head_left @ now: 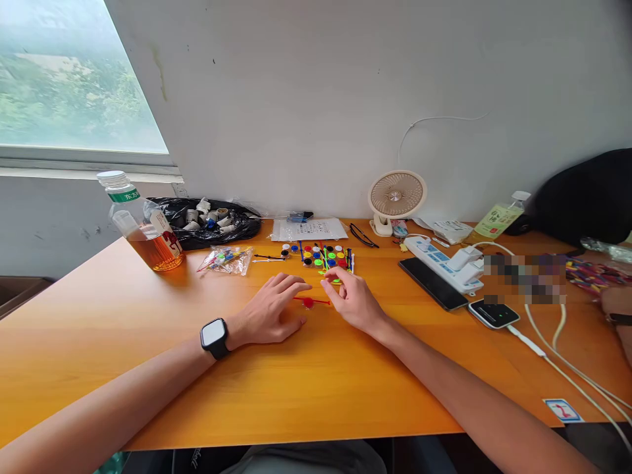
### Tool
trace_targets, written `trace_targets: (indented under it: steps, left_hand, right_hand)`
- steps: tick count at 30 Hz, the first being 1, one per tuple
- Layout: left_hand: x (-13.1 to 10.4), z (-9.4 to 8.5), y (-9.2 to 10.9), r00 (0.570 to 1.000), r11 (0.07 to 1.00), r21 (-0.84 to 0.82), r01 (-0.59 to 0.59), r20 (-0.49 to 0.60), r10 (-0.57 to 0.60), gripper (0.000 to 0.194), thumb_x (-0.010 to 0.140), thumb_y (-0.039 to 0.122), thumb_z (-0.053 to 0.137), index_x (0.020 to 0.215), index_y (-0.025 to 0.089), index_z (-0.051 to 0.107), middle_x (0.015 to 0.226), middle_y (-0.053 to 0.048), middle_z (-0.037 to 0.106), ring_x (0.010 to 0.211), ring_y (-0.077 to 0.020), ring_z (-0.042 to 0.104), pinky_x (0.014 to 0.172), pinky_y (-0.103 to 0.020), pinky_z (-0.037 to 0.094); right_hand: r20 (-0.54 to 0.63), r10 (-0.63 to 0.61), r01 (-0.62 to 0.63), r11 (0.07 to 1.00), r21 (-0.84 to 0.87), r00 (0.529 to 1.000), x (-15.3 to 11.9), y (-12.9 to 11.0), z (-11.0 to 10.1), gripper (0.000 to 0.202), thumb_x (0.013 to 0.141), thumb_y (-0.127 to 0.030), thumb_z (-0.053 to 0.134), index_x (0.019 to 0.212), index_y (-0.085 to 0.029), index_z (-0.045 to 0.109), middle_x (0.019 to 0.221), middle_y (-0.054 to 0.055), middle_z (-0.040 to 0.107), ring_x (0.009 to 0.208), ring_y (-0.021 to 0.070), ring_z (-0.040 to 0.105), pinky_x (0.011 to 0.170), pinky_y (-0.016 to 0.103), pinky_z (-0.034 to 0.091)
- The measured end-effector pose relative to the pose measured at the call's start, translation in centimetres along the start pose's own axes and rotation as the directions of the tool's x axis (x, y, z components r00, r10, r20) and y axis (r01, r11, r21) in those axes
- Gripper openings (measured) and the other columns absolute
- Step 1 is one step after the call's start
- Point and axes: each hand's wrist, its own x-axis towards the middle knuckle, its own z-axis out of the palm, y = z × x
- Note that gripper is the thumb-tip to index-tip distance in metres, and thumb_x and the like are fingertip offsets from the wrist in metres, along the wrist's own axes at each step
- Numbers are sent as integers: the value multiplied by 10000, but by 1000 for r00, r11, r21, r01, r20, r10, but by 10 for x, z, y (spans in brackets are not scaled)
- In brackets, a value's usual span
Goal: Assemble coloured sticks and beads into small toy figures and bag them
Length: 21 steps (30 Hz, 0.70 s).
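1. Wood counter [276, 395] is filling most of the view, w/ a pale wall [296, 118] standing behind & a window [79, 85] letting in light, upper L; a fan [397, 195] is standing nr the wall.
2. Red piece [308, 303] is lying on the counter btwn the hands, nr coloured discs [318, 257].
3. L hand [269, 309] is resting just beside it, grip spread; R hand [356, 304] is curling thumb & index toward each other, can't tell if that grip is pinching anything.
4. Tea bottle [160, 257] is showing "东方" on its green band; printing on the white sheet [310, 229] is coming out too small to read.
5. Pixelated patch is hiding stuff by the power strip [434, 260]; another person's arm [619, 309] is getting cut off, R edge.
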Motion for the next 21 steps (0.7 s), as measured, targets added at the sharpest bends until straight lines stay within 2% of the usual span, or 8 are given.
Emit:
trace_targets:
  steps: [1, 3, 5, 6, 7, 9, 16, 21]
  left_hand:
    - [-1, -1, 0, 1000, 1000, 6, -1, -26, 1, 576, 927, 344, 707, 1456, 246, 503, 1418, -122, 609, 1240, -319, 559, 1099, -500, 464]
    - [-2, -4, -1, 996, 1000, 19, -3, -84, 5, 623, 941, 357, 691, 1508, 249, 457, 1455, -127, 580, 1273, -328, 535, 1117, -513, 448]
    - [-4, -7, -1, 988, 1000, 30, -7, -154, 12, 579, 970, 325, 636, 1512, 249, 448, 1452, -127, 574, 1286, -328, 522, 1118, -514, 442]
    - [-4, -8, -2, 983, 999, 35, -8, -183, 14, 553, 979, 307, 612, 1505, 246, 452, 1446, -126, 574, 1289, -327, 518, 1116, -513, 440]
    - [-5, -9, -2, 979, 999, 38, -7, -203, 15, 532, 985, 292, 595, 1496, 245, 458, 1439, -124, 577, 1290, -325, 517, 1115, -510, 439]
    - [-5, -9, -3, 978, 999, 44, 3, -210, 7, 494, 1000, 263, 564, 1485, 249, 471, 1428, -115, 587, 1286, -319, 520, 1113, -505, 438]
    - [-2, -7, -9, 974, 996, 48, 79, -216, -67, 332, 1074, 235, 484, 1401, 246, 544, 1318, -103, 654, 1217, -287, 565, 1056, -468, 473]
    - [-2, -4, -29, 964, 981, 45, 189, -199, -177, 169, 1047, 249, 507, 1107, 219, 663, 1062, -78, 697, 1013, -253, 638, 895, -409, 529]
  right_hand:
    - [8, 46, -46, 999, 20, 999, 0, -2, -1, 310, 997, -490, 595, 1085, -201, 665, 985, 62, 745, 474, 111, 453, 554, 312, 384]
    - [76, 177, -186, 973, 133, 981, -1, -7, 0, 389, 985, -553, 586, 1123, -199, 664, 792, 24, 704, 452, 123, 435, 519, 303, 358]
    - [156, 276, -310, 909, 277, 948, -2, -11, 1, 441, 980, -611, 565, 1110, -202, 668, 561, -49, 527, 424, 130, 368, 467, 284, 290]
    - [170, 292, -334, 882, 334, 941, -3, -12, 1, 454, 977, -631, 559, 1083, -204, 673, 504, -76, 422, 418, 126, 319, 450, 276, 241]
    - [157, 291, -330, 867, 374, 944, -2, -13, 1, 458, 973, -644, 562, 1047, -207, 677, 487, -90, 344, 419, 119, 267, 442, 272, 192]
    - [94, 262, -277, 866, 416, 960, -1, -12, 0, 448, 956, -652, 593, 978, -212, 674, 503, -93, 293, 440, 104, 201, 447, 273, 131]
    - [33, 209, -204, 889, 409, 977, 4, 1, -2, 428, 941, -636, 624, 865, -214, 616, 521, -79, 333, 454, 98, 238, 467, 271, 145]
    - [-16, 136, -122, 930, 348, 991, 3, 5, 0, 403, 975, -590, 608, 828, -214, 594, 528, -78, 320, 473, 105, 262, 489, 282, 177]
